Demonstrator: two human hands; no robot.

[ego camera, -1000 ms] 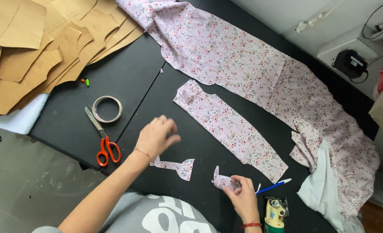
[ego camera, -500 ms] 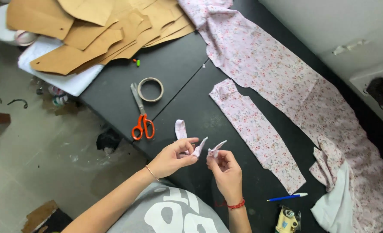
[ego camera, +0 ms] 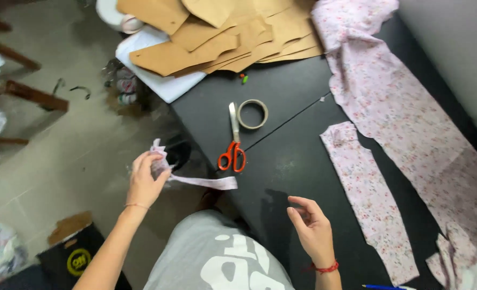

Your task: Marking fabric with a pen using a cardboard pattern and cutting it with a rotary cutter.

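My left hand [ego camera: 146,180] is out past the table's left edge, over the floor, gripping bunched floral fabric scraps [ego camera: 195,180]; one thin strip trails right toward the table. My right hand [ego camera: 312,228] hovers over the black table [ego camera: 281,161] near its front edge, fingers loosely curled and apart, holding nothing. Orange-handled scissors [ego camera: 233,145] lie on the table between the two hands, with a roll of tape [ego camera: 252,114] just behind them.
A cut floral panel [ego camera: 370,198] lies right of my right hand, beside a long floral cloth [ego camera: 405,113] running along the table's right side. Brown paper patterns [ego camera: 222,32] are piled at the back. A dark box [ego camera: 77,258] stands on the floor at left.
My left hand has swung left off the table carrying the scraps. My right hand has let go and lowered, empty. The view has turned left toward the floor.
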